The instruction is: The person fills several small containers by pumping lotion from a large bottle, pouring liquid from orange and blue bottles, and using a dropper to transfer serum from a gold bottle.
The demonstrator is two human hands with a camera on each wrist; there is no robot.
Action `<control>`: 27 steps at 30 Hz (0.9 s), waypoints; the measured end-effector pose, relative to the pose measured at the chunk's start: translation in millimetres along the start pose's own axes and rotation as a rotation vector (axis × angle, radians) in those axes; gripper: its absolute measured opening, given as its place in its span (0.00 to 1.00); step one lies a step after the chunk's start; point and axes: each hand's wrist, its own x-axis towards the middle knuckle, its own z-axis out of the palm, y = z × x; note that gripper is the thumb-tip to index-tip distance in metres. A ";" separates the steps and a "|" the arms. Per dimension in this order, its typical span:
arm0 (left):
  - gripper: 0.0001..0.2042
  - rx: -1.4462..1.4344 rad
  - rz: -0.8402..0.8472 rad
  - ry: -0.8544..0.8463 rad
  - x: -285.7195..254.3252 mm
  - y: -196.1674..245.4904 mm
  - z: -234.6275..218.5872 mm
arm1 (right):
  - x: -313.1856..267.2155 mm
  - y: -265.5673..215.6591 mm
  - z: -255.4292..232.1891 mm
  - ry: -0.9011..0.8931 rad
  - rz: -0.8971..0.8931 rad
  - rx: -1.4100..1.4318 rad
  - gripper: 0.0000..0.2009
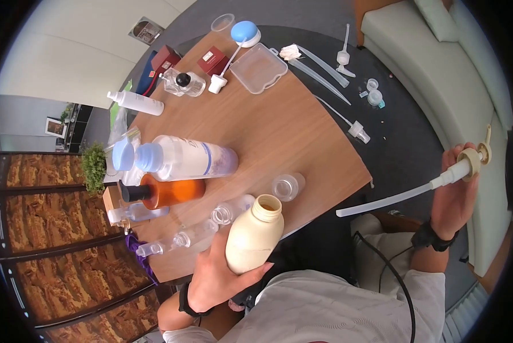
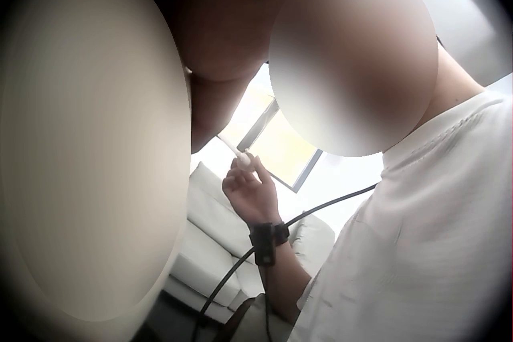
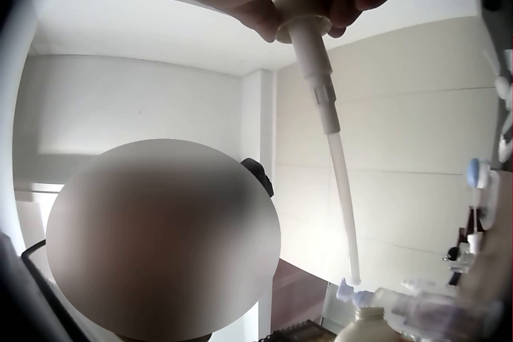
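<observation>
Your right hand [image 1: 455,197] grips the cream plastic pump head with its long, whippy dip tube [image 1: 468,166] off the table's edge, while your left hand [image 1: 213,277] wraps the light, smooth cream plastic bottle [image 1: 255,234] at the wooden table [image 1: 279,131]'s near edge; hold its body firmly.

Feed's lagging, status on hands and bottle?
Left hand grips cream bottle, mouth open. Right hand holds pump, tube clear of bottle. Nothing between.

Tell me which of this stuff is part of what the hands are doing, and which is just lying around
In use:
- cream bottle, open-topped, gripped by left hand
- pump dispenser with its long tube, held up by right hand

Lying about:
- amber bottle
- large clear bottle
- white spray bottle
- clear plastic tray
- loose pump
</observation>
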 end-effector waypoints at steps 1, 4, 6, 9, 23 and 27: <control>0.42 0.014 -0.011 -0.001 -0.3 2.0 0.3 | 0.8 -0.1 4.4 0.053 -0.004 -0.050 0.33; 0.42 0.062 -0.001 0.002 0.0 4.7 -0.7 | 1.3 0.1 -3.6 0.018 0.018 -0.039 0.33; 0.42 0.090 0.003 -0.002 0.8 7.8 -1.6 | 2.3 0.6 -4.4 0.025 0.022 -0.045 0.34; 0.41 0.118 -0.017 -0.012 1.0 13.5 -3.3 | 2.3 1.0 -8.1 0.029 0.030 -0.051 0.34; 0.41 0.160 -0.122 -0.047 2.8 28.9 -11.2 | 3.8 0.9 -29.0 -0.133 0.100 0.110 0.30; 0.42 0.121 -0.202 -0.075 5.3 36.6 -14.2 | 3.4 1.8 -28.9 -0.114 0.118 0.111 0.31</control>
